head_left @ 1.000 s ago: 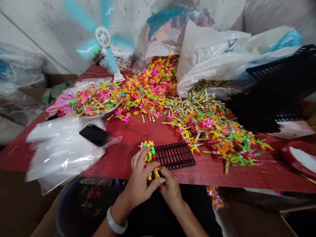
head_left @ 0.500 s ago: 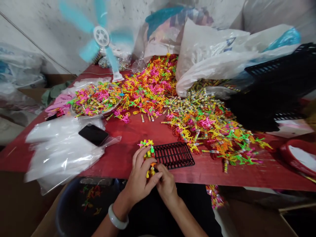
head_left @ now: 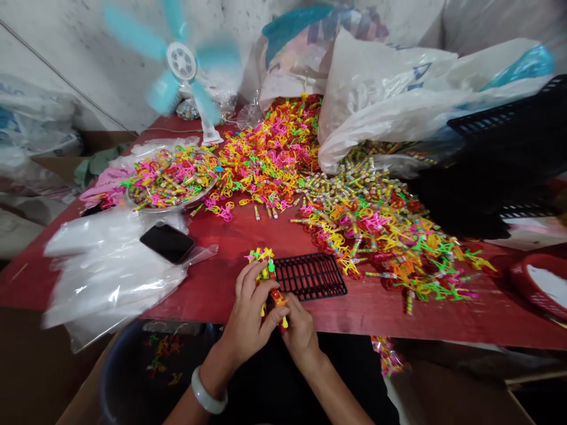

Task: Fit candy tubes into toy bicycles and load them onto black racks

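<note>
The left hand (head_left: pixel 248 313), with a pale bracelet (head_left: pixel 208 392) at its wrist, curls over a bunch of small coloured plastic pieces (head_left: pixel 264 275), its thumb and forefinger closed about a red and orange piece (head_left: pixel 277 297). The right hand (head_left: pixel 301 332) is half closed, its fingertips against that piece's right side; whether they pinch it cannot be told, as they are partly hidden. The piece slants over the near edge of the red table (head_left: pixel 248 230), its yellow end towards the person.

Just right of the fingers lies a black slotted rack (head_left: pixel 312 277), flat on the table. Beyond it, to the right, spreads a heap of bright plastic shapes and patterned tubes (head_left: pixel 385 230); another mound (head_left: pixel 283 147) rises farther back, beside a white sack (head_left: pixel 376 88).

To the left, a dark phone (head_left: pixel 167 242) rests on clear plastic bags (head_left: pixel 110 265), with a heaped round tray (head_left: pixel 177 208) behind. Farther back stands a fan (head_left: pixel 181 61) with blue blades. At the far right sits a red basket (head_left: pixel 538 298).
</note>
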The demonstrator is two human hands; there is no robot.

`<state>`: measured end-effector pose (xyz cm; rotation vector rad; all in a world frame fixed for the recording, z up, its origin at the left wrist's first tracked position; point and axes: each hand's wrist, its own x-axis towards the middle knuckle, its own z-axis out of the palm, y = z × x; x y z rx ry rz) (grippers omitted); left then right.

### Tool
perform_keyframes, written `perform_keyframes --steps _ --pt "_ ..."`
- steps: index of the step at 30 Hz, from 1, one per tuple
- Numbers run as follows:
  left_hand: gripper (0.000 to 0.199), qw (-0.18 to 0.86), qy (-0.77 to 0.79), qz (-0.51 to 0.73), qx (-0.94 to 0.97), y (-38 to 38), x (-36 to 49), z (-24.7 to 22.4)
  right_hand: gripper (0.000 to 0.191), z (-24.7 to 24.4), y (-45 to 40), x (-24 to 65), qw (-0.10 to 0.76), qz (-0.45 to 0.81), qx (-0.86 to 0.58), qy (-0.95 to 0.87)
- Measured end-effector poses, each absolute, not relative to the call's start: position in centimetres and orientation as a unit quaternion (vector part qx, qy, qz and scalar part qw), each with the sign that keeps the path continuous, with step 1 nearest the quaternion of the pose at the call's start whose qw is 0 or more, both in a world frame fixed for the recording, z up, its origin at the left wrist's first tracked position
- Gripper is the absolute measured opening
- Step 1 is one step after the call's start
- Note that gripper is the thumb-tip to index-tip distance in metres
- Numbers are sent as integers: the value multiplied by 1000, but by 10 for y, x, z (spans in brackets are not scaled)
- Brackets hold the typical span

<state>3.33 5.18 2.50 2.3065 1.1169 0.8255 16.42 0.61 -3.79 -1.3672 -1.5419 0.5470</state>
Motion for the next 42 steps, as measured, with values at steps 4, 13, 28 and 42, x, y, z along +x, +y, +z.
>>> perform_keyframes --steps 4,13,28,42 --pt "55 268 398 330 813 53 30 20 14 -33 12 166 509 280 -556 -595" --pt "52 261 403 309 821 54 31 18 28 -35 12 162 478 250 -553 -635" --pt "18 182 426 299 834 54 41 27 21 -25 24 169 357 291 -583 -669" --pt "14 183 437 294 830 35 41 32 8 19 80 271 98 33 -829 -550"
